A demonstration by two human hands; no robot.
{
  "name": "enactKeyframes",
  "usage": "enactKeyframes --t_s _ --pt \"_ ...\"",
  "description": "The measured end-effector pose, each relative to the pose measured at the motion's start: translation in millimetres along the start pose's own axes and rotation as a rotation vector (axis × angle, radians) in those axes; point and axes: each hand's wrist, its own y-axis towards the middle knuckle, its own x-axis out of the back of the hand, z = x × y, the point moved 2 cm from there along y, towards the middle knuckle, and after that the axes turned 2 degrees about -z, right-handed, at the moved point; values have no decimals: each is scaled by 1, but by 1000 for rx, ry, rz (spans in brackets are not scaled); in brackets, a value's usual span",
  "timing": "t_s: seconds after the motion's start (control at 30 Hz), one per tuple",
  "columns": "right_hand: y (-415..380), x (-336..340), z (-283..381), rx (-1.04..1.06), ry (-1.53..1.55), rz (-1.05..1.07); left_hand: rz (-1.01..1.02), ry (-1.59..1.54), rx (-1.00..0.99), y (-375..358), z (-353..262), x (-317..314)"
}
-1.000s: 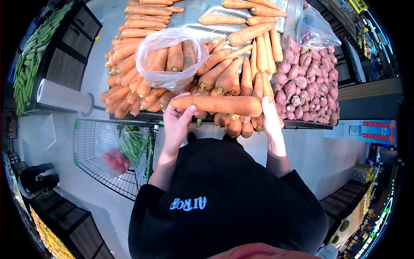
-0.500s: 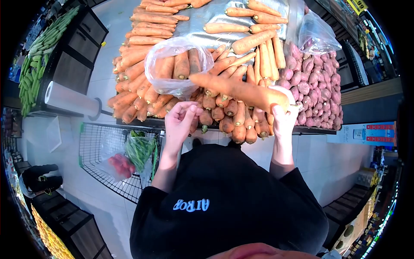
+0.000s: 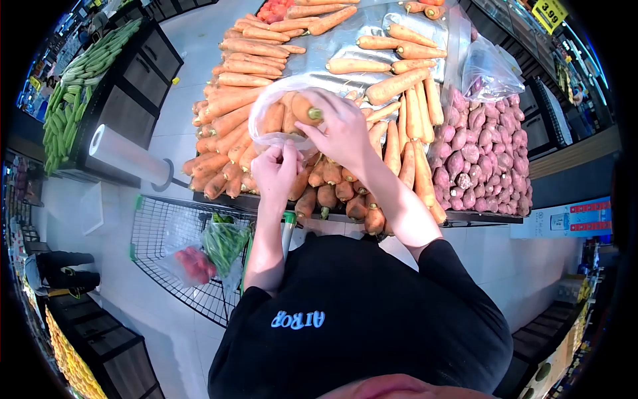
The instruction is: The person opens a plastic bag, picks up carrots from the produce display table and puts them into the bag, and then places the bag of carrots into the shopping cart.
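A clear plastic bag [image 3: 260,110] lies mouth-up on the heap of carrots [image 3: 229,123], with several carrots inside it. My left hand [image 3: 276,166] pinches the near rim of the bag, fingers closed. At the bag's mouth, my right hand [image 3: 337,126] grips a thick carrot [image 3: 306,110] whose green stem end points toward the palm. The carrot's far end is down inside the bag. Loose carrots lie under and around both hands.
Right of the carrots are purple sweet potatoes [image 3: 478,153], with another plastic bag [image 3: 488,70] above them. A wire shopping cart [image 3: 173,246] holding bagged green and red produce stands at lower left. A plastic bag roll [image 3: 129,156] juts out by the stand.
My right hand has carried the carrot leftward from the right side into the bag's mouth. The left hand has come up to the bag's rim and closed on it.
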Motion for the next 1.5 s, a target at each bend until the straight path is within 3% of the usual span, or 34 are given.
enactKeyframes --t_s 0.03,0.17,0.3,0.43,0.5,0.63,0.7,0.8,0.9,1.0,1.33,1.43,1.5 --pt "3 -12 -3 135 -96 -41 25 -14 -2 -3 -1 0" --pt "-1 -56 -21 100 -51 208 124 8 -37 -12 1 -1" --pt "-9 -44 -16 -45 242 373 139 -45 -67 -17 0 -5" --pt "-36 -25 -22 -62 433 248 179 -133 -30 -17 6 -5" --pt "-60 -9 -25 -20 316 10 195 -154 -6 -19 5 -5" --pt "-118 31 -39 -194 238 -58 183 -164 9 -30 10 3" --pt "-150 51 -49 -189 53 -65 208 -104 -31 -40 21 12" --pt "-192 76 -64 -304 -149 -125 203 -39 58 -59 67 24" --pt "-222 90 -72 -463 -238 -38 207 83 152 -80 106 28" --pt "-223 92 -63 -467 -361 122 279 172 254 -94 115 29" --pt "-225 79 -66 -434 -439 290 319 201 54 -88 91 10" --pt "-225 82 -67 -458 -389 291 344 224 31 -89 94 11" --pt "-224 88 -73 -560 -169 111 354 220 44 -89 92 12"
